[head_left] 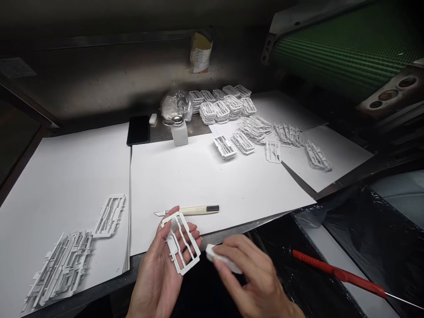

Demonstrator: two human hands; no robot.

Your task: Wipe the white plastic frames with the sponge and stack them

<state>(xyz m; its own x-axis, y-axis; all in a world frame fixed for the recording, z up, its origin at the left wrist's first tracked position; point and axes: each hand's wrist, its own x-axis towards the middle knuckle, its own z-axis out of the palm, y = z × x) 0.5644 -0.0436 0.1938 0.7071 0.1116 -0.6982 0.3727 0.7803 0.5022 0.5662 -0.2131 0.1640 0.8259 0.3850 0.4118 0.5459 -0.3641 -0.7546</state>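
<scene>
Holding a white latticed plastic frame (180,243)
Frame cradled in left hand (159,276), white block (220,257) pinched by right hand (255,282) (one-o'clock stacks (228,106) seemingly left to do).

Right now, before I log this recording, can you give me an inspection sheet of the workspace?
Surface: white paper sheets cover a dark bench.
Job's things: white frame; white pad close beside it.
Clutter: knife, frame stacks at the back, frame pile at the left, bottle, phone, red-handled tool.
Grippers: left hand palm up, holding the frame; right hand pinching the pad.
Cables: nothing seen.
Surroundings: green belt at the upper right; dark wall behind.
</scene>
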